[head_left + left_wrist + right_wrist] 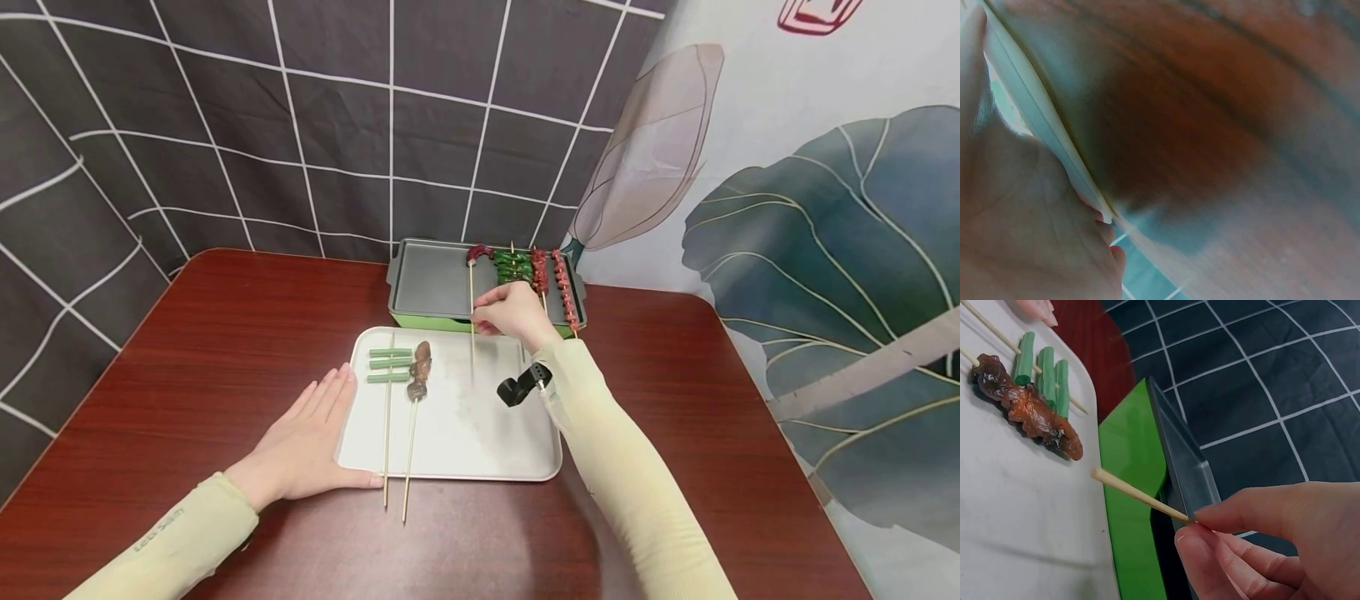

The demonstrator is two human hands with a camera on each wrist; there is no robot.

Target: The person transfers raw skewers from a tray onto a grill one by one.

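My right hand (513, 315) pinches the wooden stick of a skewer (472, 287) between thumb and fingers. A dark red curled piece (477, 252) tops that skewer, over the grey griddle (429, 279) with its green base; the stick's lower end (1138, 495) points back over the white tray (480, 446). Flat beside the tray's left edge lies my left hand (311, 437), fingers straight, thumb along the near rim. On the tray are a skewer with green stalks (390, 364) and a skewer of browned meat (420, 371), their sticks reaching past the near rim.
At the griddle's right side lie a green pepper skewer (513, 267), a red meat skewer (539, 268) and a skewer of small pink-red pieces (564, 287). A reddish-brown table (247, 358) bears everything, with a dark gridded cloth (337, 125) behind it.
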